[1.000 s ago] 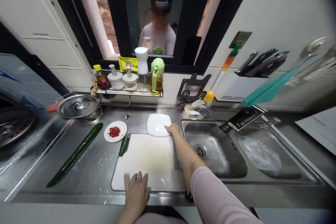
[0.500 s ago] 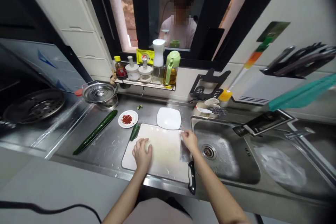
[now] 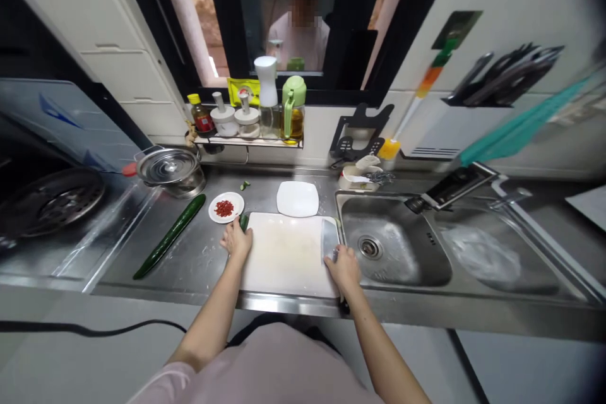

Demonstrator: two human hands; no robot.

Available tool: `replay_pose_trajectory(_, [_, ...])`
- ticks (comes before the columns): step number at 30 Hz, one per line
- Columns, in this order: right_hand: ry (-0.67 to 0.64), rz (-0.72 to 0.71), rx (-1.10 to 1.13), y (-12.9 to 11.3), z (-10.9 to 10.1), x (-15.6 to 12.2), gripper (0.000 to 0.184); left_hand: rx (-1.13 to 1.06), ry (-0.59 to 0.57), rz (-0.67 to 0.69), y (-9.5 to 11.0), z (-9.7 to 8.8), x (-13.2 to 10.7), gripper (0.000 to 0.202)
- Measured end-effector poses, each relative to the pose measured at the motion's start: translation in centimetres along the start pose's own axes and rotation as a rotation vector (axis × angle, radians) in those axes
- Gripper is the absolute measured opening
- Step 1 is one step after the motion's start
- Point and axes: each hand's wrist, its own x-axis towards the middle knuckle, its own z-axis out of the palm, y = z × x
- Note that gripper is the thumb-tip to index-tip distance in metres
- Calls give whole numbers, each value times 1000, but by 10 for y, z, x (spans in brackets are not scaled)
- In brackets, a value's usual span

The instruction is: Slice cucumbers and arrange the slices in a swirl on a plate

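My left hand is at the left edge of the white cutting board. Its thumb and fingers close around a short cucumber piece, of which just the dark green upper end shows. At the board's right edge my right hand covers the middle of a kitchen knife. The broad blade lies flat on the board, pointing away from me, and most of the handle is hidden. A long whole cucumber rests on the steel counter, left of my left hand.
Just beyond my left hand is a small plate with chopped red pieces. A white square dish stands behind the board. The sink lies to the right, a lidded pot to the left. Bottles line a rack.
My left hand has moved from a pale piece on the board to the cucumber piece. My right hand has dropped from the blade tip towards the handle. The board looks straighter; the view has shifted.
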Motion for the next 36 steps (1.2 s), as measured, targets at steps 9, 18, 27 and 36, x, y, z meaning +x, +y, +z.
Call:
replay_pose_trajectory(9, [-120, 88, 11, 7, 3, -2, 53, -63, -13, 132, -10, -4, 11, 48])
replay_pose_trajectory(18, [-134, 36, 52, 12, 2, -3, 35, -224, -374, 456, -15, -8, -75, 41])
replay_pose_trajectory(27, [-201, -215, 70, -31, -2, -39, 24, -194, -313, 665, -22, 0, -81, 37])
replay_pose_trajectory(36, [-321, -353, -41, -67, -14, -69, 26, -373, -158, 803, -30, 22, -80, 30])
